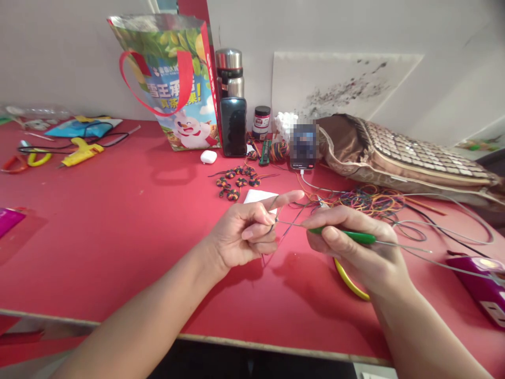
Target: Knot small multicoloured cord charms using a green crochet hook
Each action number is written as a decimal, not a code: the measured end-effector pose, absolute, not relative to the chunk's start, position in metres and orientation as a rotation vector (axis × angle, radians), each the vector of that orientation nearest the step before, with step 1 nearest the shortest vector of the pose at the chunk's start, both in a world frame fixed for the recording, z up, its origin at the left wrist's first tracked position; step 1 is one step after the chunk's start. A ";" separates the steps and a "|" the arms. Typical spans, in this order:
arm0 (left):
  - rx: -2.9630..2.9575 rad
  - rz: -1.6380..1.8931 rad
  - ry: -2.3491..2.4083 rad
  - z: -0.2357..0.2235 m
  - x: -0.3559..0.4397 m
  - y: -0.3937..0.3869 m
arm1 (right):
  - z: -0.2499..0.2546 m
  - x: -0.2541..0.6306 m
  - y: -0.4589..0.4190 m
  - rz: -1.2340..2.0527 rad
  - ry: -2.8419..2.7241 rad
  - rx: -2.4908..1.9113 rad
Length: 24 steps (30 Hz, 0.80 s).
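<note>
My left hand (246,234) is above the red table, index finger stretched out and the other fingers curled in. A thin dark cord (272,227) runs round its fingers and is pinched there. My right hand (366,245) is closed round the green handle of a crochet hook (362,237). The hook's thin metal shaft reaches left to the cord at my left fingertips; its very tip is too small to make out. Behind my hands lie several small multicoloured knotted pieces (241,182) and a tangle of multicoloured cord (371,200).
Yellow-handled scissors (351,281) lie partly under my right hand. Behind stand a phone (303,146) on a cable, a black phone (233,126), a steel flask (229,71) and a shopping bag (169,89). A sequined bag (418,152) is at right, a yellow glue gun (82,152) at left.
</note>
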<state>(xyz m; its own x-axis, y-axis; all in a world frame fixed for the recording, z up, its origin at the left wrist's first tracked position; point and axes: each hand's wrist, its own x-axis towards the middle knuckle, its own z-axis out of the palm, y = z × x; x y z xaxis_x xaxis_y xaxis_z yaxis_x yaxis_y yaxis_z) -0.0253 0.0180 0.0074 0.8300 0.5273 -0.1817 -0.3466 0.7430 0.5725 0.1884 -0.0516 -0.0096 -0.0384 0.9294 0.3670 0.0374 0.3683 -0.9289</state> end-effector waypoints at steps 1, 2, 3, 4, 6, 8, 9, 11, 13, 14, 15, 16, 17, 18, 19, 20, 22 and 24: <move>0.553 0.479 0.347 0.008 -0.026 0.018 | -0.010 0.190 -0.051 0.989 -1.410 -0.922; 0.554 0.468 0.353 0.009 -0.026 0.017 | -0.010 0.191 -0.050 1.043 -1.405 -0.905; 0.555 0.458 0.362 0.009 -0.026 0.017 | -0.010 0.193 -0.050 1.068 -1.401 -0.899; 0.557 0.450 0.377 0.009 -0.026 0.017 | -0.009 0.193 -0.050 1.062 -1.408 -0.902; 0.556 0.450 0.413 0.009 -0.025 0.017 | -0.009 0.193 -0.050 0.996 -1.457 -0.925; 0.542 0.475 0.440 0.008 -0.024 0.018 | -0.008 0.190 -0.053 0.876 -1.519 -0.968; 0.532 0.494 0.443 0.007 -0.024 0.019 | -0.008 0.189 -0.054 0.813 -1.545 -0.990; 0.508 0.525 0.437 0.007 -0.023 0.020 | -0.009 0.186 -0.056 0.725 -1.574 -1.016; 0.497 0.532 0.421 0.007 -0.023 0.020 | -0.009 0.185 -0.057 0.743 -1.548 -1.012; 0.494 0.527 0.411 0.007 -0.023 0.020 | -0.010 0.185 -0.057 0.788 -1.514 -1.005; 0.493 0.518 0.402 0.007 -0.024 0.020 | -0.010 0.185 -0.057 0.848 -1.470 -0.995; 0.493 0.509 0.393 0.007 -0.024 0.020 | -0.009 0.186 -0.056 0.915 -1.423 -0.983; 0.496 0.498 0.386 0.008 -0.025 0.020 | -0.009 0.186 -0.055 0.979 -1.379 -0.968; 0.499 0.488 0.381 0.008 -0.025 0.020 | -0.008 0.187 -0.054 1.036 -1.336 -0.947; 0.504 0.479 0.378 0.008 -0.025 0.020 | -0.008 0.187 -0.053 1.093 -1.297 -0.921; 0.510 0.470 0.376 0.009 -0.026 0.020 | -0.007 0.187 -0.052 1.147 -1.259 -0.890; 0.516 0.453 0.377 0.009 -0.026 0.020 | -0.007 0.186 -0.050 1.256 -1.189 -0.832; 0.515 0.432 0.391 0.010 -0.026 0.019 | -0.006 0.186 -0.049 1.338 -1.137 -0.796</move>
